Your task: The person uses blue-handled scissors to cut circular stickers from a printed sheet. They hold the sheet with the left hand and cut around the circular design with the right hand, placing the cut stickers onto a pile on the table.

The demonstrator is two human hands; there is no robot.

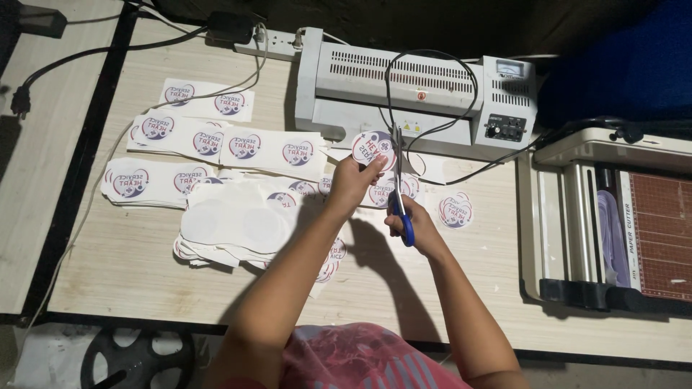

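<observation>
While the left hand [351, 181] pinches a round printed paper sticker [374, 149], the right hand [412, 225] grips blue-handled scissors [398, 189] cutting its right edge.

A small print-finishing workshop — a cramped, dim one. A pale wood-grain bench [180, 281] carries a grey pouch laminator [418, 94] at its back edge, fed from a white power strip [270, 47] with cables trailing across. To the right sits a paper cutter [620, 216] with a red gridded bed. Laminated sheets of round printed stickers [209, 140] lie spread and stacked across the bench — some already cut into circles.
</observation>
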